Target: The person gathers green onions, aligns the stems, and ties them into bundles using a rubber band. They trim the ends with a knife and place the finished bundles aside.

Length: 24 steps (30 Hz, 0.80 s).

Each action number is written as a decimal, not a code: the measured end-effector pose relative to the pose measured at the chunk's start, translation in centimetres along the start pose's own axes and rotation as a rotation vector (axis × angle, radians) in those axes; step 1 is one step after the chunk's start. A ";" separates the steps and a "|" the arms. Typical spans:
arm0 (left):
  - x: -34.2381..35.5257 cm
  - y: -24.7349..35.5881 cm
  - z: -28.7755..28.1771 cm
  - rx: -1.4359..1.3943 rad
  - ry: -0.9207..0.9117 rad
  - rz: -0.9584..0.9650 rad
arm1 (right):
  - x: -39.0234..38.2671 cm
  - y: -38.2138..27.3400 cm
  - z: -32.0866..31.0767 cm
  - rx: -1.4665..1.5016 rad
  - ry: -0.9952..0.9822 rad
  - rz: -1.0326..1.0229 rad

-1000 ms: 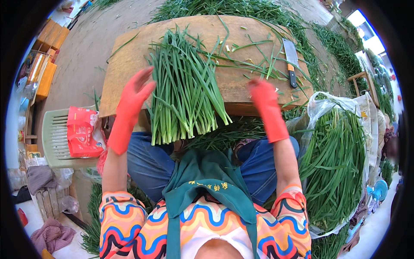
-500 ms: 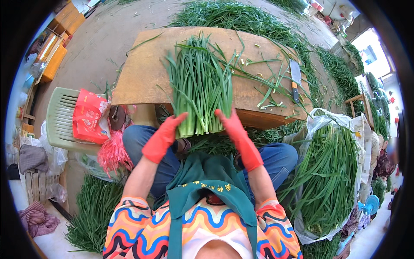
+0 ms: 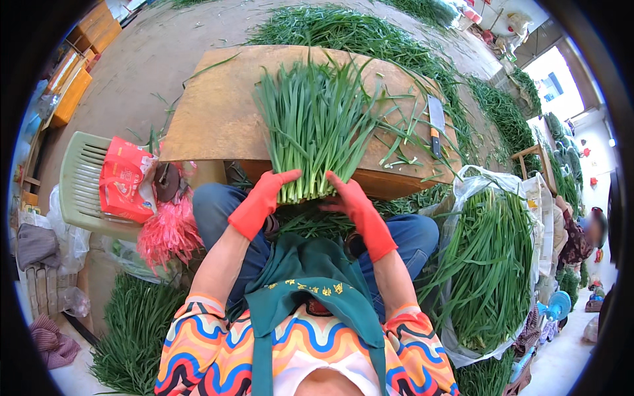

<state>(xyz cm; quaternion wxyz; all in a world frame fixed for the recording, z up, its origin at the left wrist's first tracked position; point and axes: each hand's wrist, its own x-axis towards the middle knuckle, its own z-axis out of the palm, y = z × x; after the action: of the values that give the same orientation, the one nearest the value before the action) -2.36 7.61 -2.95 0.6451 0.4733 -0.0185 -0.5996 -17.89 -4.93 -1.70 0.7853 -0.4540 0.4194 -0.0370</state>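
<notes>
A thick bunch of garlic chives [image 3: 320, 125] lies across the near edge of a wooden table [image 3: 208, 99]. Its leaves fan out toward the far side, and the pale cut ends point at me. Both my hands wear red rubber gloves. My left hand [image 3: 264, 201] cups the stem ends from the left, thumb on top. From the right, my right hand [image 3: 356, 208] closes on the same ends, its thumb against the stems and its fingers reaching beneath. The bunch hides part of the fingers of both hands.
A knife [image 3: 436, 122] with a dark handle lies at the table's right among loose leaves. Right of my knee stands a plastic-lined container of chives [image 3: 489, 264]. On the left, a green plastic stool [image 3: 82, 178] carries a red bag [image 3: 129, 178] and pink plastic strips [image 3: 168, 231].
My hands have come closer together around the stem ends. The bunch is narrower at its base, and its leaf tips have spread toward the right. The view has shifted slightly.
</notes>
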 end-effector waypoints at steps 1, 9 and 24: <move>-0.8 0.0 -0.5 -0.022 0.011 -0.010 | -0.9 -0.2 -0.9 -0.110 -0.003 -0.006; -3.1 0.9 -3.3 0.322 0.433 0.318 | -4.6 -7.3 -0.2 -0.982 0.316 -0.297; 1.5 2.8 5.7 1.190 -0.140 1.149 | -1.0 -4.1 0.1 -0.335 0.117 -0.464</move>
<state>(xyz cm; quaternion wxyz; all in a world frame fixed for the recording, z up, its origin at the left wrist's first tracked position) -3.21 2.60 1.13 0.4902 0.6137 -0.6116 -0.0949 -17.10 -6.80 2.01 0.6443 -0.6582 0.3494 -0.1718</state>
